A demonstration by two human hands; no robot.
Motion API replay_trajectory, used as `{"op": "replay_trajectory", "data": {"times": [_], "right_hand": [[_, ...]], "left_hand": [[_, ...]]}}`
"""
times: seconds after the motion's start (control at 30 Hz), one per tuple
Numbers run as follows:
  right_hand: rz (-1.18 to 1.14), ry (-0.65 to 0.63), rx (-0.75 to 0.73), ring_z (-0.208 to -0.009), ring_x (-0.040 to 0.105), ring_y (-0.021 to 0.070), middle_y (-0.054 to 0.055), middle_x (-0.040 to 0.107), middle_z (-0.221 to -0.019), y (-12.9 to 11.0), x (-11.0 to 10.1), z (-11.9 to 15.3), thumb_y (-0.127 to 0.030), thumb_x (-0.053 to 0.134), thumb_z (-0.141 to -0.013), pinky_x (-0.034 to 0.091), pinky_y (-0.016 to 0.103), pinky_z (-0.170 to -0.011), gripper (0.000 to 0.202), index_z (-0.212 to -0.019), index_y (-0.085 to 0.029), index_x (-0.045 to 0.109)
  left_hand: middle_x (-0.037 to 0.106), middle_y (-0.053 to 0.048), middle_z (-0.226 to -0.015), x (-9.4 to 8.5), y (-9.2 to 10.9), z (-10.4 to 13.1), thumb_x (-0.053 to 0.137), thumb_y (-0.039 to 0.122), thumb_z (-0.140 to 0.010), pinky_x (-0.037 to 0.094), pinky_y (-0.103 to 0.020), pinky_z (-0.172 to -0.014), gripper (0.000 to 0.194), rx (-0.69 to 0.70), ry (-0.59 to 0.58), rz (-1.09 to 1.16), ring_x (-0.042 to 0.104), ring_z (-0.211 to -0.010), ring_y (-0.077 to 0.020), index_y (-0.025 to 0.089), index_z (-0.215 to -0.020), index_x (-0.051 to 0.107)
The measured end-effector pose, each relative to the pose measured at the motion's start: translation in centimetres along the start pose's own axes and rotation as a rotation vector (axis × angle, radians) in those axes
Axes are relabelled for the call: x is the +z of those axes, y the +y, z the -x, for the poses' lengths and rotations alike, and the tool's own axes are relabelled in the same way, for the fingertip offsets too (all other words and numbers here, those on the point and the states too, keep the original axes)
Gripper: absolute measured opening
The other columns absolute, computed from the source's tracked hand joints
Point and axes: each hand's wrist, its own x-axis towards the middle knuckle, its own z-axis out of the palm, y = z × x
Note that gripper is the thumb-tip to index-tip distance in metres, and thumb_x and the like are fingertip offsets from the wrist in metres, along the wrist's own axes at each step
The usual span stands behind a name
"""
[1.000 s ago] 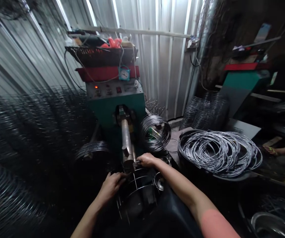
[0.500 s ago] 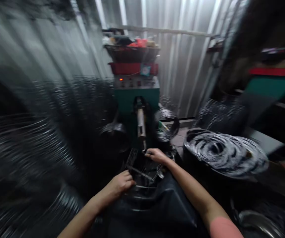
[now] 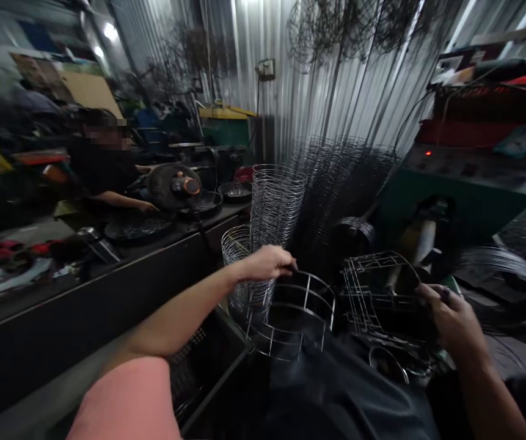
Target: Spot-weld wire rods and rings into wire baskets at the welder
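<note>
i have the left hand point(image 3: 269, 263) gripping the round silver wire frame point(image 3: 307, 293), just front-right of the tall silver wire-ring stack point(image 3: 277, 198); right hand point(image 3: 452, 315), farther right of that stack: grip, i cannot tell.

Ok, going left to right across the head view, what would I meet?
The co-worker in a dark top, then the fan, the person's left hand, the wire grid frame, the right hand, and the blue clock.
</note>
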Motion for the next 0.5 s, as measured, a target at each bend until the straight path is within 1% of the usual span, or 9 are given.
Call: {"op": "replay_trajectory", "data": {"times": [0.1, 0.17, 0.23, 0.27, 0.3, 0.33, 0.37, 0.43, 0.5], "right_hand": [[-0.02, -0.116, 0.038, -0.064, 0.059, 0.0199, 0.004, 0.065, -0.066, -0.2, 0.1, 1.0, -0.054, 0.052, -0.069, 0.044, 0.028, -0.057, 0.038, -0.077, -0.018, 0.065], [0.015, -0.166, 0.002, -0.063, 0.058, 0.0195, 0.003, 0.064, -0.063, 0.1, 0.5, 1.6, -0.055, 0.052, -0.068, 0.045, 0.027, -0.057, 0.039, -0.075, -0.019, 0.065], [0.054, -0.175, -0.04, -0.062, 0.058, 0.0188, 0.001, 0.063, -0.061, 0.4, 0.9, 2.4, -0.055, 0.052, -0.068, 0.044, 0.026, -0.057, 0.039, -0.073, -0.019, 0.065], [0.065, -0.17, -0.053, -0.062, 0.058, 0.0185, 0.001, 0.063, -0.061, 0.6, 1.1, 2.8, -0.055, 0.051, -0.068, 0.044, 0.026, -0.057, 0.038, -0.071, -0.019, 0.065], [0.071, -0.165, -0.059, -0.061, 0.058, 0.0183, 0.001, 0.063, -0.062, 0.7, 1.2, 3.1, -0.055, 0.051, -0.069, 0.044, 0.025, -0.056, 0.038, -0.071, -0.019, 0.065], [0.069, -0.163, -0.06, -0.062, 0.058, 0.0184, 0.001, 0.064, -0.063, 0.8, 1.4, 3.5, -0.055, 0.051, -0.069, 0.044, 0.025, -0.055, 0.038, -0.07, -0.019, 0.065], [0.059, -0.162, -0.057, -0.063, 0.059, 0.0186, 0.002, 0.064, -0.064, 0.8, 1.4, 3.8, -0.055, 0.05, -0.069, 0.045, 0.024, -0.055, 0.038, -0.07, -0.019, 0.065], [0.032, -0.167, -0.055, -0.064, 0.061, 0.0192, 0.002, 0.065, -0.066, 1.0, 1.6, 4.5, -0.055, 0.05, -0.07, 0.046, 0.024, -0.056, 0.038, -0.07, -0.02, 0.065], [0.008, -0.179, -0.051, -0.066, 0.061, 0.0194, 0.002, 0.066, -0.066, 1.3, 1.7, 5.0, -0.055, 0.05, -0.071, 0.047, 0.024, -0.058, 0.038, -0.071, -0.02, 0.065]], "left_hand": [[0.071, -0.001, -0.09, -5.5, -2.2, 0.5, 0.058, 0.019, -0.08, 0.046, -0.025, -0.078, 0.018, -0.215, 0.076, -0.104, 0.064, -0.084, -0.014, 0.018, -0.094, 0.068], [0.07, -0.002, -0.092, -9.2, -3.1, 0.9, 0.058, 0.023, -0.08, 0.045, -0.027, -0.079, 0.019, -0.392, 0.206, -0.27, 0.063, -0.087, -0.0163, 0.019, -0.096, 0.068], [0.069, -0.003, -0.094, -11.5, -3.7, 1.2, 0.056, 0.025, -0.081, 0.044, -0.032, -0.083, 0.021, -0.549, 0.362, -0.452, 0.062, -0.09, -0.0197, 0.019, -0.098, 0.067], [0.069, -0.005, -0.095, -11.9, -3.9, 1.3, 0.054, 0.025, -0.082, 0.043, -0.034, -0.085, 0.022, -0.603, 0.417, -0.53, 0.061, -0.091, -0.0211, 0.018, -0.099, 0.066], [0.068, -0.007, -0.095, -11.7, -4.2, 1.3, 0.051, 0.025, -0.084, 0.042, -0.037, -0.087, 0.022, -0.635, 0.444, -0.595, 0.061, -0.091, -0.0221, 0.017, -0.099, 0.066], [0.067, -0.008, -0.095, -10.7, -4.4, 1.2, 0.048, 0.025, -0.087, 0.04, -0.04, -0.09, 0.023, -0.648, 0.441, -0.646, 0.06, -0.09, -0.0227, 0.016, -0.098, 0.066], [0.067, -0.01, -0.095, -9.1, -4.7, 1.1, 0.043, 0.024, -0.089, 0.037, -0.043, -0.094, 0.025, -0.65, 0.407, -0.678, 0.059, -0.09, -0.0229, 0.015, -0.097, 0.065], [0.066, -0.011, -0.094, -4.5, -5.3, 0.8, 0.032, 0.019, -0.093, 0.028, -0.05, -0.102, 0.033, -0.632, 0.295, -0.697, 0.058, -0.088, -0.0226, 0.014, -0.097, 0.064], [0.066, -0.011, -0.089, 1.0, -5.9, 0.7, 0.032, 0.012, -0.091, 0.024, -0.051, -0.104, 0.032, -0.634, 0.172, -0.644, 0.058, -0.086, -0.022, 0.014, -0.094, 0.064]]}}
